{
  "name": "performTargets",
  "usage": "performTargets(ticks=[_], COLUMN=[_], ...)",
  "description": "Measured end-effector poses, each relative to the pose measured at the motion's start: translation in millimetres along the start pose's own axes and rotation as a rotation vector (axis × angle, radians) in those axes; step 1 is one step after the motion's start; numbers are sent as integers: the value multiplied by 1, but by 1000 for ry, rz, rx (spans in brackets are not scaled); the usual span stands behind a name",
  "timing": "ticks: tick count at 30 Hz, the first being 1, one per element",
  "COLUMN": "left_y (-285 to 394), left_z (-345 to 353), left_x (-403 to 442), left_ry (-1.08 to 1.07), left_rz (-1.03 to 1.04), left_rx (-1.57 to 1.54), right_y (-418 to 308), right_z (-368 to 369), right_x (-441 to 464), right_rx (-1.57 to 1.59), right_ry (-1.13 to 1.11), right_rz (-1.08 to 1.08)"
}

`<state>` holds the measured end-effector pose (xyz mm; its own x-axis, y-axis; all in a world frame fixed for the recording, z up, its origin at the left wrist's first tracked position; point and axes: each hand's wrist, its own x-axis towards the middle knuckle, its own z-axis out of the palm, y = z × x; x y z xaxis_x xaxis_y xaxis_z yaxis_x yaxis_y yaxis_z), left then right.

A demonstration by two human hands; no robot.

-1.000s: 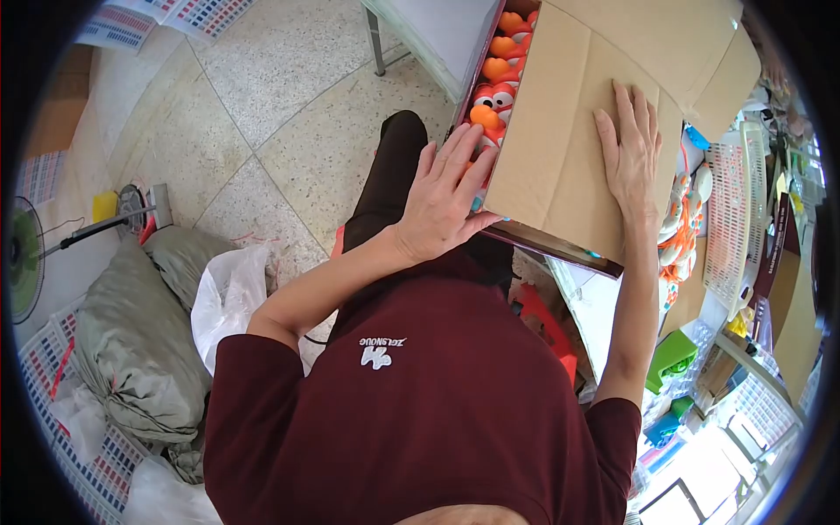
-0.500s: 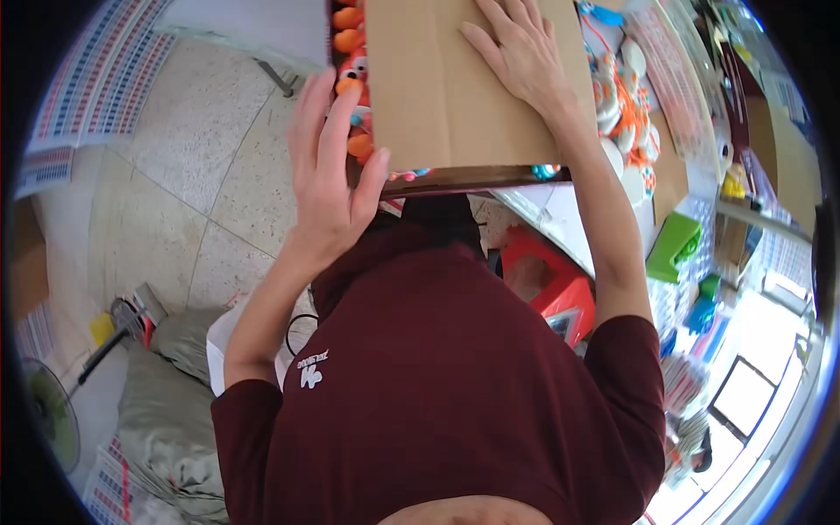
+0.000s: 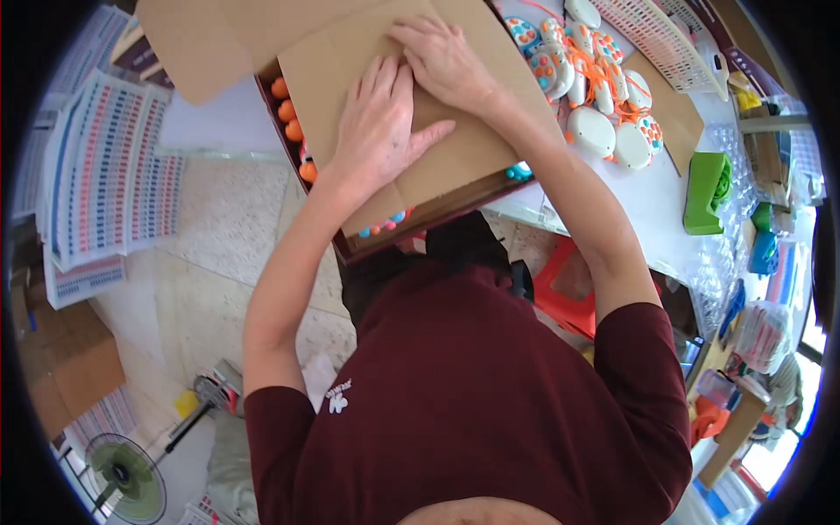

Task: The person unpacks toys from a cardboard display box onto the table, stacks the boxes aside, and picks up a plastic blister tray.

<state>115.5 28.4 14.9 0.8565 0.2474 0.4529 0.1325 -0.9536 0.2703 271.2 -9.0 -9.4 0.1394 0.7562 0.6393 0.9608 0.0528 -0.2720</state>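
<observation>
A tan cardboard sheet (image 3: 477,144) lies over the contents of a dark maroon box (image 3: 455,203) at the table's near edge. My left hand (image 3: 378,127) rests on the sheet with fingers stretched and thumb spread. Farther up, my right hand (image 3: 444,66) presses on the same sheet, fingers extended, close to the left fingertips. Along the box's left side a row of orange rounded pieces (image 3: 286,110) shows past the sheet. Small blue and pink beads (image 3: 383,226) peek out at the front corner. Most of the contents are hidden under the sheet.
White rounded toys with orange cords (image 3: 604,87) lie right of the box, near a white basket (image 3: 661,39). A green tape dispenser (image 3: 707,194) stands on the table (image 3: 652,210). Printed sheets (image 3: 114,166) are stacked at left. A red stool (image 3: 564,284) and a fan (image 3: 125,477) are below.
My left hand has moved from the box's left edge onto the cardboard sheet. The right hand stays on the sheet. The view has shifted, and the box appears turned and lower left.
</observation>
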Motion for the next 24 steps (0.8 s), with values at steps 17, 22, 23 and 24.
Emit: performTargets(ticks=[17,22,23,24], left_y=[-19,-20,-20,-20], left_z=[22,21,23,22], left_x=[48,55,54,56], left_ry=[62,-13,22,24], left_rz=[-22,-34,-12,-7], left_rx=[62,145,138,132], right_y=[2,4,5,4], right_z=[-13,-20,-20,-18], right_x=[8,8,7,7], right_rx=[398,433,426,377], right_ry=[-36,-108,-108,-70], right_rz=[276,263,263,227])
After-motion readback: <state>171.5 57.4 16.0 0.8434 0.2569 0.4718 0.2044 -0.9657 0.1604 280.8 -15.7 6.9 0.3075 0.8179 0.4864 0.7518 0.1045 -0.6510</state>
